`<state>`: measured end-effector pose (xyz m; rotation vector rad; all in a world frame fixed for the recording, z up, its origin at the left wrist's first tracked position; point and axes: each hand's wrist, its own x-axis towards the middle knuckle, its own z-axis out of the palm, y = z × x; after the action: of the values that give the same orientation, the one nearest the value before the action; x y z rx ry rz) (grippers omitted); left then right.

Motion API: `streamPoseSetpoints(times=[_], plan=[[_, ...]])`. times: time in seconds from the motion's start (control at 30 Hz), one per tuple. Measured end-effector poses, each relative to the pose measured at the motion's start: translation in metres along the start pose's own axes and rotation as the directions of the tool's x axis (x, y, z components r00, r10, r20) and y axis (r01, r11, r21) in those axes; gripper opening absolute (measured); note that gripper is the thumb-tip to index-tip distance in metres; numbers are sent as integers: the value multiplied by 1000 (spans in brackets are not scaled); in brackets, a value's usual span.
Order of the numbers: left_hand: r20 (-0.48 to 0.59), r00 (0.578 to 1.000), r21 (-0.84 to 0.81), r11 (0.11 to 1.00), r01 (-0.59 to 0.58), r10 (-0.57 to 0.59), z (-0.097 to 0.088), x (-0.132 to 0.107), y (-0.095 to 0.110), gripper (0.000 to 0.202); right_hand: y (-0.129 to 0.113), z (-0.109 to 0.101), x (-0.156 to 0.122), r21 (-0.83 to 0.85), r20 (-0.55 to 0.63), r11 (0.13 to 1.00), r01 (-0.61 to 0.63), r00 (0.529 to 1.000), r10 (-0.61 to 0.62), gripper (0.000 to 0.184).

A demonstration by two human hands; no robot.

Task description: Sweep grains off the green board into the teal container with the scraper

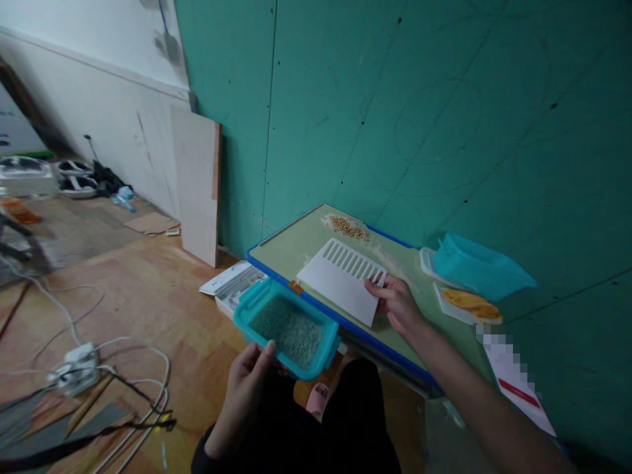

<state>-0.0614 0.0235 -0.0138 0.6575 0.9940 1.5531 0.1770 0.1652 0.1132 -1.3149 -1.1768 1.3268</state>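
Tub: turquoise
Slotted panel: plain white
Tabletop: pale green, blue-edged
Beans: tan
Wall: green, dark-spotted
Slipper: pink

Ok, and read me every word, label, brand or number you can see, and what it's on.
No text is readable.
White sheet with a red bar: partly pixelated, nothing legible.
White panel at far left: dark marks, too small and blurred.
White slotted plate and blue tray: no lettering visible.
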Motion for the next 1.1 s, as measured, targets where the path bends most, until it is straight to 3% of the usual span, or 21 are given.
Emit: streamPoseSetpoints(times=[0.13, 0.23, 0.67, 0.93, 1.1], plan=[[-3, 1000, 43, 999, -18, 18, -2, -1, 5, 34, -7, -13, 20, -20, -114, 995, 97, 989, -99, 46], [-21, 1000, 62, 998, -7, 8, -5, -2, 6, 34, -6, -14, 31, -42, -133, 995, 90, 986, -95, 47], [-53, 999, 70, 998, -1, 4, -4, -3, 17, 34, -12, 33, 74, -114, -50, 987, 108, 992, -115, 37], [-55, 998, 93, 996, -3, 8, -6, 0, 17, 35, -15, 42, 75, -121, 30, 991, 49, 998, -46, 35], [-41, 999, 88, 996, -3, 7, -6, -1, 18, 35, -16, 46, 79, -78, -6, 995, 68, 998, -69, 33]])
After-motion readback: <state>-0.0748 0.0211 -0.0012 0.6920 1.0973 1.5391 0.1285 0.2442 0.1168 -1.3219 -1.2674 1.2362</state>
